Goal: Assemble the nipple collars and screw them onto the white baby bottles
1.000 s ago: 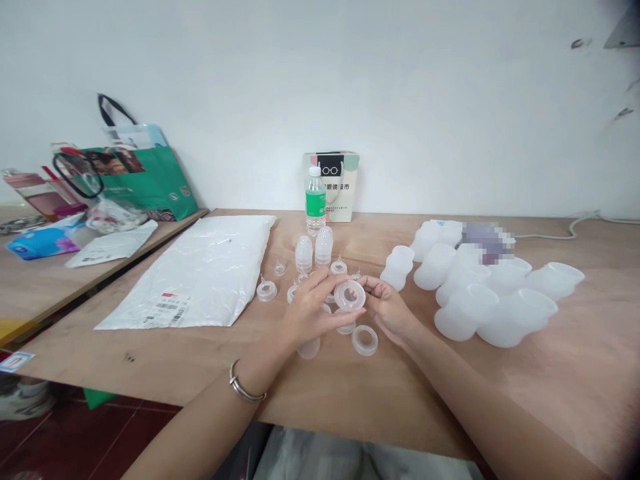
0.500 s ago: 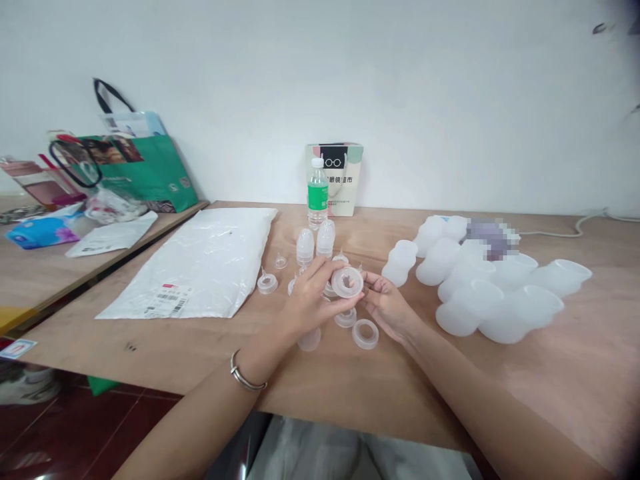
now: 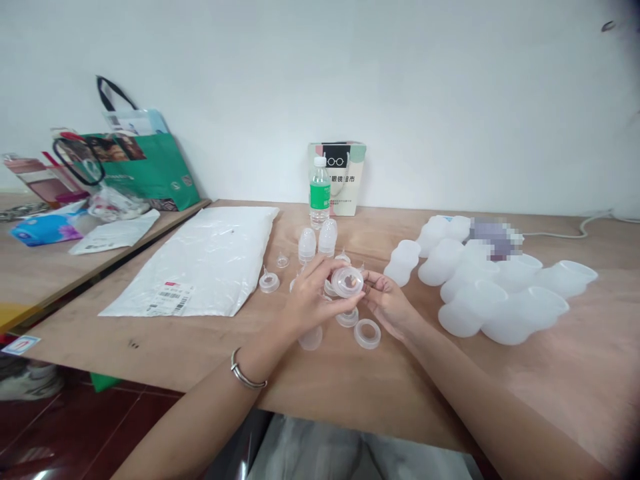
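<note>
My left hand (image 3: 309,297) is closed round a translucent baby bottle collar ring (image 3: 341,283), its open side facing me. My right hand (image 3: 393,305) pinches at the ring's right edge, and a fingertip shows through the opening. Whether a nipple sits inside the ring is hard to make out. Below the hands lie a loose collar ring (image 3: 367,334) and a clear round piece (image 3: 311,339). A ring with a nipple standing in it (image 3: 269,283) lies to the left, near a loose nipple (image 3: 283,260). Behind stand two clear domed caps (image 3: 328,237), on bases partly hidden.
Several frosted white bottle bodies (image 3: 460,310) lie grouped at the right. A white plastic mailer (image 3: 200,260) covers the table's left part. A water bottle (image 3: 320,197) and a paper bag (image 3: 347,193) stand by the wall. A green bag (image 3: 150,170) sits on the adjoining table.
Both hands keep their grip, with the fingers shifting only slightly round the collar ring. The whole view has moved a little, so the table things appear slightly farther right.
</note>
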`<state>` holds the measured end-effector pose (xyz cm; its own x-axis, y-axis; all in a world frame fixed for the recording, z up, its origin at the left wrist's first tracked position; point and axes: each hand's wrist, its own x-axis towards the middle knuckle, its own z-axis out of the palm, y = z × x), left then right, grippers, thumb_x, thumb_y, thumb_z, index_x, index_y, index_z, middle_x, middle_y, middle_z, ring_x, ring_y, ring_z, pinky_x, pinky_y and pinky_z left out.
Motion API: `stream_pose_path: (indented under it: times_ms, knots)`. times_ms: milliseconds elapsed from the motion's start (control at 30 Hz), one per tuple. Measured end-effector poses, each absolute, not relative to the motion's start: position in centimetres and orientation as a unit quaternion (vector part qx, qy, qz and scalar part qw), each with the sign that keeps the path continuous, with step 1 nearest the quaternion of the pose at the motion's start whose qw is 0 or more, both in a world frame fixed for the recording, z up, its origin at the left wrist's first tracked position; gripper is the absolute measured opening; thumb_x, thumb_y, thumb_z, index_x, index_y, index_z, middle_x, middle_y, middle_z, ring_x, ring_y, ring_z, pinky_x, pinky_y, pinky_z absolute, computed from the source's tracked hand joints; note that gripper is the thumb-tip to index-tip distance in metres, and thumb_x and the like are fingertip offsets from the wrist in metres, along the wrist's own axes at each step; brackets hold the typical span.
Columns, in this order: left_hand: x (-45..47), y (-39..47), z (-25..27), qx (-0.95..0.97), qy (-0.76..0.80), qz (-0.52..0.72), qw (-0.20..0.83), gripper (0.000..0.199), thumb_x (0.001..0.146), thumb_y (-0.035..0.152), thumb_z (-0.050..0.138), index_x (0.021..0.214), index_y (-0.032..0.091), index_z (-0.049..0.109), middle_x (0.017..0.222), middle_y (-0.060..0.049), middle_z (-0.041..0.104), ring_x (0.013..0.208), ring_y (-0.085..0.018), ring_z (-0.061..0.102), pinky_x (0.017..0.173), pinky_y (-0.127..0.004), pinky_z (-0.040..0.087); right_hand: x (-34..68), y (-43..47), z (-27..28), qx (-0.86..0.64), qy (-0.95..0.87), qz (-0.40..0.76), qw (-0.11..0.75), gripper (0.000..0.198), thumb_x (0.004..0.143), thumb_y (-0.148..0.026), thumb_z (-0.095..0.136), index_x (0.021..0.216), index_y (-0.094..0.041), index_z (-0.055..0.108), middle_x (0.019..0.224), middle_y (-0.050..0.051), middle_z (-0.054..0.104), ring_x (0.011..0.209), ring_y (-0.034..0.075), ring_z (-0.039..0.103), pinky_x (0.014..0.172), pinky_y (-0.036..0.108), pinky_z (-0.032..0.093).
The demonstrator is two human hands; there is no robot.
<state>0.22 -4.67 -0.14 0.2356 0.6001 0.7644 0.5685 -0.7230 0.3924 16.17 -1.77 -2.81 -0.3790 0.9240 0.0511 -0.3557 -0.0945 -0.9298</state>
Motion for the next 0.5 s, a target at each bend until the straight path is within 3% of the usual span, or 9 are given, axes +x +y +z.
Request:
stream_pose_path:
  times_ms: [267, 433, 500]
  knots:
    - [0.6, -4.3, -0.4, 0.797, 0.368, 0.476, 0.053, 0.031, 0.073, 0.026, 0.068, 0.1, 0.019, 0.054, 0.089, -0.004, 0.061, 0.085, -0.017, 0.057, 0.074, -0.029, 0.046, 16.8, -1.5, -3.3, -0.286, -0.486, 0.659, 0.498, 0.025, 0.062, -0.038, 0.078, 0.071, -0.02, 0.063, 0.066, -0.002, 0.06, 0.063, 0.011, 0.052, 0.066, 0.026, 0.043]
    - [-0.5, -3.7, -0.4, 0.797, 0.377, 0.462, 0.098, 0.058, 0.074, 0.036, 0.069, 0.124, 0.023, 0.043, 0.113, -0.008, 0.059, 0.098, -0.02, 0.057, 0.082, -0.034, 0.047, 18.9, -0.9, -1.4, -0.323, -0.518, 0.599, 0.518, 0.022, 0.065, -0.035, 0.076, 0.076, -0.022, 0.063, 0.073, -0.001, 0.062, 0.066, 0.012, 0.054, 0.068, 0.028, 0.045]
    - [-1.8, -3.1, 0.0, 0.751, 0.408, 0.514, 0.072, 0.044, 0.08, 0.035, 0.062, 0.119, 0.021, 0.048, 0.111, -0.008, 0.061, 0.095, -0.019, 0.059, 0.081, -0.033, 0.047, 20.3, -0.6, -0.3, -0.372, -0.557, 0.527, 0.522, 0.022, 0.065, -0.035, 0.074, 0.077, -0.021, 0.061, 0.076, 0.0, 0.062, 0.068, 0.013, 0.055, 0.068, 0.028, 0.044]
